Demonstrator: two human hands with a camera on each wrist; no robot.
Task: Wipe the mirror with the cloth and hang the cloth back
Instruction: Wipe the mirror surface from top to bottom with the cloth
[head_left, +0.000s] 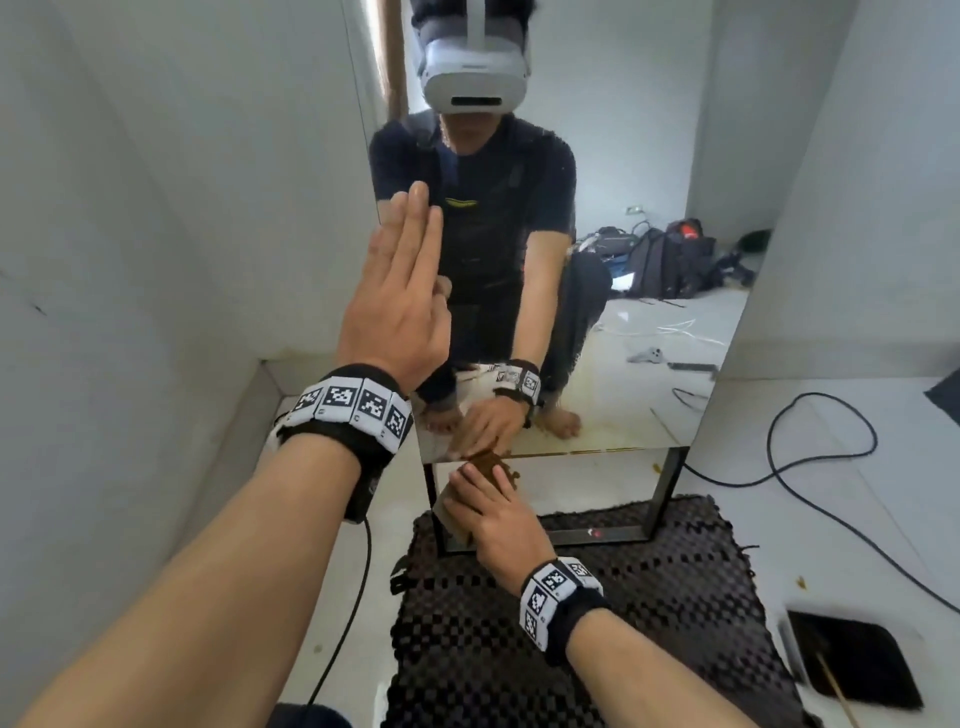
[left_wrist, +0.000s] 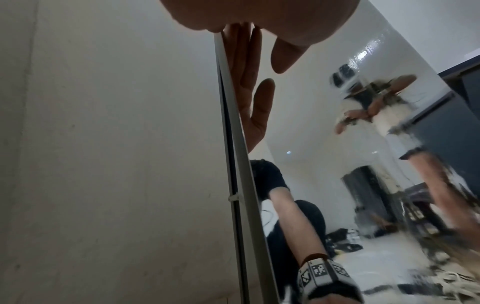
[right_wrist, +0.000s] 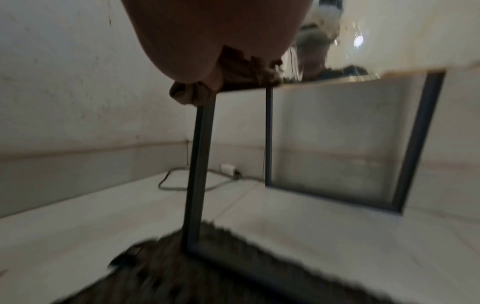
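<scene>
A tall mirror (head_left: 639, 156) stands on a black metal frame (head_left: 662, 493) in a white corner. My left hand (head_left: 410, 244) is flat against the glass at the mirror's left edge, fingers straight and together. The left wrist view shows this left hand (left_wrist: 262, 22) and its reflection along the mirror (left_wrist: 324, 127) edge. My right hand (head_left: 493, 512) lies over a brown cloth (head_left: 491, 461) with fingers stretched out. It presses the cloth on the mirror's bottom edge near the left leg. In the right wrist view the cloth (right_wrist: 241, 70) bunches under my right hand (right_wrist: 207, 30).
A dark woven mat (head_left: 597, 649) lies under the frame's foot. A black cable (head_left: 810, 467) loops over the white floor at the right. A flat black object (head_left: 857, 660) with a thin stick lies at the lower right. White walls close in on both sides.
</scene>
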